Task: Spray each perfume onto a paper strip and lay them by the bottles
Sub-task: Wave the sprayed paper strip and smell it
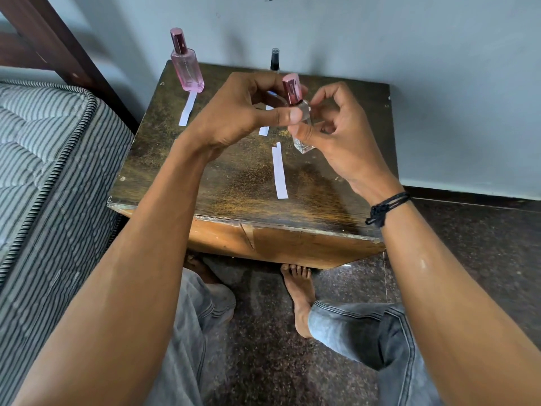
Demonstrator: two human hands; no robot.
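Note:
Above the middle of the wooden table (222, 183), both hands hold a clear perfume bottle (303, 124) with a pink metallic cap (291, 89). My right hand (336, 136) grips its glass body. My left hand (246, 112) has its fingers at the cap and its thumb on the bottle's neck. A pink perfume bottle (187, 68) stands at the back left with a paper strip (188, 109) lying in front of it. A black-capped bottle (275, 59) stands at the back middle, mostly hidden by my left hand. A second strip (264, 129) lies partly under my hands. A third strip (279, 171) lies nearer me.
A striped mattress (49, 159) and dark bed frame (52, 42) press against the table's left side. A pale wall (380, 39) runs right behind the table. My legs and a bare foot (298, 294) are below the front edge on a dark speckled floor.

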